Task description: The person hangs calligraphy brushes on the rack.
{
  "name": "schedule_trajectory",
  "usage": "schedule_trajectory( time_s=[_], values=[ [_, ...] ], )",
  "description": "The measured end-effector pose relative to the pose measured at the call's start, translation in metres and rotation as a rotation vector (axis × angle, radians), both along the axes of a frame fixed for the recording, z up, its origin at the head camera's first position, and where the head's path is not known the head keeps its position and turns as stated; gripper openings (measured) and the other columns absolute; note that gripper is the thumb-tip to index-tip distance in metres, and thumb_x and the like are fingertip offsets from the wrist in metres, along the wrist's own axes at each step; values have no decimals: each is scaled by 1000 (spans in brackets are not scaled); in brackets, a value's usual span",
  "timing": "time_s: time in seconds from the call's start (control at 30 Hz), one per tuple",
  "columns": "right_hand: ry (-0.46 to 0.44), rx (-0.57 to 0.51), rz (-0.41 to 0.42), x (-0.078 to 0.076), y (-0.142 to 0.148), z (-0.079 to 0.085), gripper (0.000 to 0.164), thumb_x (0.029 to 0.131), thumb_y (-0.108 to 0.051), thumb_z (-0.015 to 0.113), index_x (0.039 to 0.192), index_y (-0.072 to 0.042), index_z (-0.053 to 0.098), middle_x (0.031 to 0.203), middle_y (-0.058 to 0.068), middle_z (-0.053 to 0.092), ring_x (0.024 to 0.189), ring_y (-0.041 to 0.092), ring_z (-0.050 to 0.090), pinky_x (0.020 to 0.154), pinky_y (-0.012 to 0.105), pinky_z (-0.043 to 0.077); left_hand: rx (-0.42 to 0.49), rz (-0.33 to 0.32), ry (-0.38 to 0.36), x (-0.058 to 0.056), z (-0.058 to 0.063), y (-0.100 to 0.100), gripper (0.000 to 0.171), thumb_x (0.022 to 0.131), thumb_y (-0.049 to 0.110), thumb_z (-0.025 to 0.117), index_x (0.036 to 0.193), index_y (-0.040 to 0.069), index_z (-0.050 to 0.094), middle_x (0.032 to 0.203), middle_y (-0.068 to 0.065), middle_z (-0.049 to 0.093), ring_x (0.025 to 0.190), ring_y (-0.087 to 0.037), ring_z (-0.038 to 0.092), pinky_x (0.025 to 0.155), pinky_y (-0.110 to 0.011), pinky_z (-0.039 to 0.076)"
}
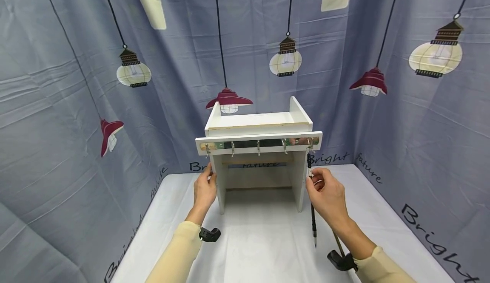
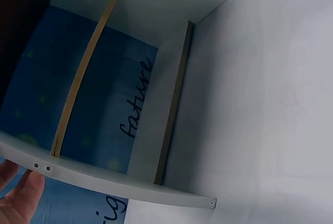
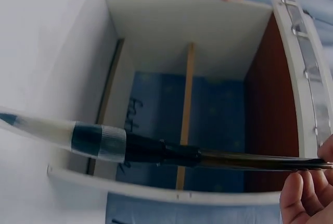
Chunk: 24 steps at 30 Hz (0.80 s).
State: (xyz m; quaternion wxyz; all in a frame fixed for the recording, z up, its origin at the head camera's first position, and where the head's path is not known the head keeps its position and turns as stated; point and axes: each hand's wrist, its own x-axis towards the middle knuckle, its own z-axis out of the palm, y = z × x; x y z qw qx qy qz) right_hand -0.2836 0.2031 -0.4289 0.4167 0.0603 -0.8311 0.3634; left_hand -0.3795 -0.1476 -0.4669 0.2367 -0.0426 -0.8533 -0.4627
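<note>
A white wooden shelf [image 1: 259,128] stands on the white table, with a rail of metal hooks [image 1: 258,143] across its front. My right hand [image 1: 327,193] pinches the handle of a dark calligraphy brush [image 1: 313,220] below the rightmost hook. The brush hangs upright beside the shelf's right panel, tip down. In the right wrist view its pale and dark-banded bristles [image 3: 86,138] show large, and the fingers [image 3: 310,190] hold the thin handle. My left hand [image 1: 204,189] rests against the outside of the shelf's left panel; its fingertips [image 2: 32,185] touch there in the left wrist view.
A brown stick [image 1: 338,244] shows below my right forearm, partly hidden by it. White cloth covers the table [image 1: 264,240]. Grey-blue curtains [image 1: 252,53] printed with lamps enclose the back and both sides. Wooden strips [image 2: 86,67] cross the shelf's inside.
</note>
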Motion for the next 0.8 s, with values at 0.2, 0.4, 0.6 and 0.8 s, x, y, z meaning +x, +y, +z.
schedule_trajectory(
  time_s=[0.2, 0.4, 0.6, 0.8],
  values=[
    [-9, 30, 59, -3, -20, -2, 21, 87, -2, 77, 105, -2, 66, 78, 3, 67, 64, 12, 60, 59, 20, 49, -3, -8, -6, 1, 1, 0, 49, 108, 16, 55, 155, 8, 47, 126, -20, 69, 105, -38, 73, 83, -48, 61],
    [-35, 12, 114, -6, -35, -5, 20, 87, -2, 77, 104, -4, 66, 77, 1, 66, 63, 8, 59, 56, 23, 50, 19, -10, -25, 3, 1, -1, 50, 108, 17, 54, 157, 9, 45, 128, -19, 68, 109, -38, 72, 85, -48, 61],
    [-82, 3, 100, -10, -43, -10, 19, 87, -4, 77, 103, -5, 66, 76, 0, 66, 63, 7, 59, 58, 23, 50, 20, -1, -25, 4, 1, 0, 50, 108, 16, 55, 156, 10, 46, 127, -19, 68, 108, -39, 72, 84, -48, 61],
    [-128, -21, 82, -14, -47, -11, 19, 89, -8, 76, 103, -6, 65, 79, 2, 67, 65, 10, 61, 60, 24, 51, 22, 7, -12, 3, 1, 1, 49, 107, 15, 56, 155, 8, 47, 126, -20, 69, 106, -38, 73, 82, -48, 61]
  ],
)
